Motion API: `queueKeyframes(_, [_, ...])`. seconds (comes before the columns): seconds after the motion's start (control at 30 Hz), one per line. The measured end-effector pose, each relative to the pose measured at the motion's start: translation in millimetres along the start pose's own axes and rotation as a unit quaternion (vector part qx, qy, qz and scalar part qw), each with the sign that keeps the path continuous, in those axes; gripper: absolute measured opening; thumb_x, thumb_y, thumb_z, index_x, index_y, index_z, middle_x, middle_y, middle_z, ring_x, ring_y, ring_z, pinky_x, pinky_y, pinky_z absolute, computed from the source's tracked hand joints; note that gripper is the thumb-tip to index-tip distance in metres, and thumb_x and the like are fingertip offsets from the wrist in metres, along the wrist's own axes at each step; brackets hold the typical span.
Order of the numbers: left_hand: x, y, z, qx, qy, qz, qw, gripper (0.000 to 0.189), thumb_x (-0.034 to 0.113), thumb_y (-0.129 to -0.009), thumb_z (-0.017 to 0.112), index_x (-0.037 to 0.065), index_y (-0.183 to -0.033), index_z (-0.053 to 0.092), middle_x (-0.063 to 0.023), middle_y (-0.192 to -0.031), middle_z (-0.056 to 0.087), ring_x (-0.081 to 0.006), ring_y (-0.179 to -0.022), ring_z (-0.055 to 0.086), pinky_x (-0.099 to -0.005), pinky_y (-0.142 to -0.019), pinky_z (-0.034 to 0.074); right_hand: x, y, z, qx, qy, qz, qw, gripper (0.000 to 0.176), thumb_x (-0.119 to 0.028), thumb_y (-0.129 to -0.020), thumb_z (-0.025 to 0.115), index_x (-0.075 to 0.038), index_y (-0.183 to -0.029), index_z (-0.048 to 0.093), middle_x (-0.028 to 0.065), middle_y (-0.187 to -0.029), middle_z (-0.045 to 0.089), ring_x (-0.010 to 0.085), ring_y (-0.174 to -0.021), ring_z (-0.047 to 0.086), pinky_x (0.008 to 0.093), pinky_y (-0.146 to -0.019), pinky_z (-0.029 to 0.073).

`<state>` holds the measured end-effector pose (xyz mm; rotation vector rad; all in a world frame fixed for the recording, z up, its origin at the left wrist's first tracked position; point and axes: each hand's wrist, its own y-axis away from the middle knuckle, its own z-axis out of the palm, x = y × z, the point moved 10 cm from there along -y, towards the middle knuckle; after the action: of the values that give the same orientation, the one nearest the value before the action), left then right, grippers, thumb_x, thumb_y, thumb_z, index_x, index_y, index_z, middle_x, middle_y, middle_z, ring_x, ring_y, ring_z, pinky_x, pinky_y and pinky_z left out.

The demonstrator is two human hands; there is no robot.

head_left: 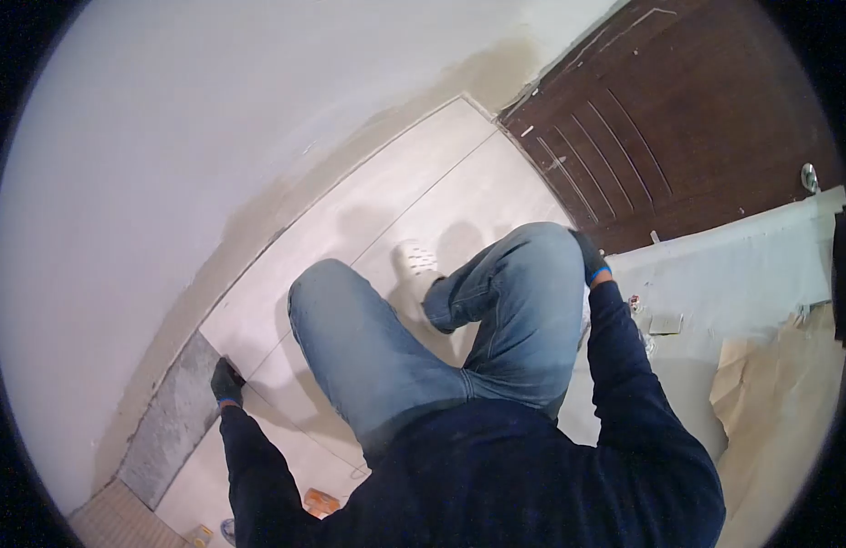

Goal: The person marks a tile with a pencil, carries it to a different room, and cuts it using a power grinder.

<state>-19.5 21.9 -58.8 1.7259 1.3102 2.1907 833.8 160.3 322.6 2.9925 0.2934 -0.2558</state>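
Rough grey floor patch [172,425], gloved left hand [226,382] on the edge of a big, pale, smooth floor tile [249,320] beside it, can't tell if it grips, white shoe [416,260], gloved right hand [589,256] cupped on knee [532,265], holding nothing, brown door [660,137], crumpled paper [779,384].

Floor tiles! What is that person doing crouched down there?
A person in jeans is crouched on the pale floor tiles. Their gloved left hand presses down at the corner of a tile, right beside a bare grey patch with no tile on it. Their gloved right hand rests on the right knee and holds nothing. A dark brown door stands ahead, and crumpled paper covers the floor to the right.
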Motion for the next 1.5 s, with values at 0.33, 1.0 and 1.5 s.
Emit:
queueKeyframes(0.33, [88,3,1,0.121,-0.446,0.300,0.834,0.032,0.022,-0.097,0.053,0.004,-0.121,0.064,-0.0136,-0.115,0.068,-0.0249,-0.105,0.064,-0.0412,-0.087,0.053,131,-33,199,0.070,-0.440,0.221,0.867,0.041,-0.015,-0.089,0.052,-0.003,-0.128,0.057,0.0208,-0.121,0.063,0.0353,-0.111,0.060,0.0405,-0.097,0.047])
queueKeyframes(1.0, [648,463,810,0.309,-0.532,0.785,-0.075,0.063,0.052,-0.101,0.040,0.009,-0.145,0.044,-0.0070,-0.147,0.048,-0.0349,-0.143,0.031,-0.0555,-0.116,0.022,254,-363,251,0.164,-0.707,0.424,0.542,0.048,-0.049,-0.096,0.054,-0.003,-0.101,0.068,0.0104,-0.076,0.068,0.0170,-0.055,0.061,0.0315,-0.051,0.054])
queueKeyframes(1.5, [648,451,809,0.423,-0.551,0.719,-0.002,0.077,0.055,-0.099,0.029,-0.006,-0.144,0.038,-0.0245,-0.155,0.029,-0.0460,-0.143,0.022,-0.0620,-0.114,0.015,275,-354,250,0.175,-0.754,0.437,0.458,0.051,-0.053,-0.094,0.056,-0.004,-0.096,0.071,0.0037,-0.064,0.051,0.0150,-0.049,0.052,0.0298,-0.046,0.052])
